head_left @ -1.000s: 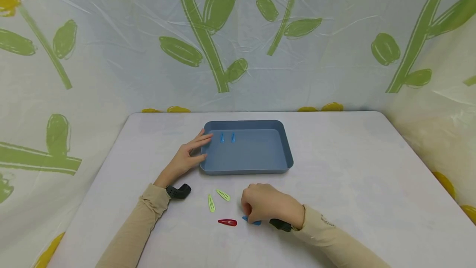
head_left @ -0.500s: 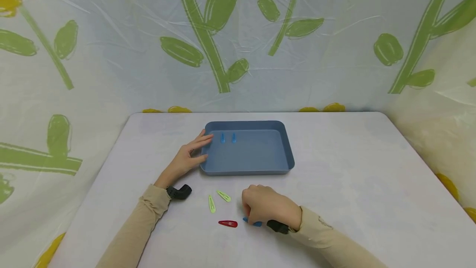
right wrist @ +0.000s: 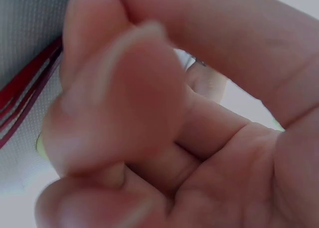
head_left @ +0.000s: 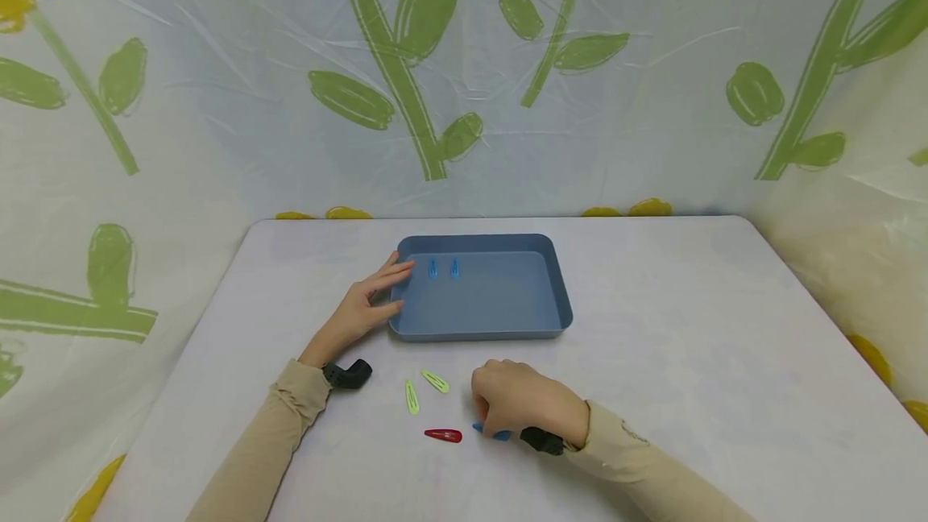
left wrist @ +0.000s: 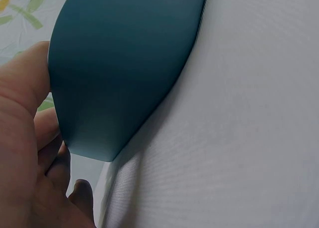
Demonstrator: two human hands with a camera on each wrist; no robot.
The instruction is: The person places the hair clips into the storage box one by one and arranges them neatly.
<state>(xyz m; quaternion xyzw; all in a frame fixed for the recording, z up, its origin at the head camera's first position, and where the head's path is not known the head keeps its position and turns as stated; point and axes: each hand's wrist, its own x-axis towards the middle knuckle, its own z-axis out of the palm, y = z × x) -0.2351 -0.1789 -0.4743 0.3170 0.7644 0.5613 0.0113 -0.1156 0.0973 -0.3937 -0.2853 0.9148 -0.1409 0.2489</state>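
In the head view, my left hand [head_left: 366, 300] rests on the left rim of a blue-grey rectangular tray [head_left: 482, 337], its fingers reaching over the edge. The left wrist view has the tray wall [left wrist: 119, 68] close up, with the thumb [left wrist: 30, 73] touching its rim. Two blue snap hair clips, one [head_left: 432, 268] beside the other [head_left: 454, 268], lie inside the tray at the back left. My right hand [head_left: 529, 401], fingers curled, pinches another blue hair clip [head_left: 500, 435] at the table surface; the fingers partly cover it.
Left of the right hand lies a red hair clip [head_left: 443, 435]. Two yellow-green hair clips, one [head_left: 412, 397] near the other [head_left: 436, 381], lie in front of the tray on the white table [head_left: 667, 304]. A flower-printed sheet [head_left: 254, 103] hangs behind.
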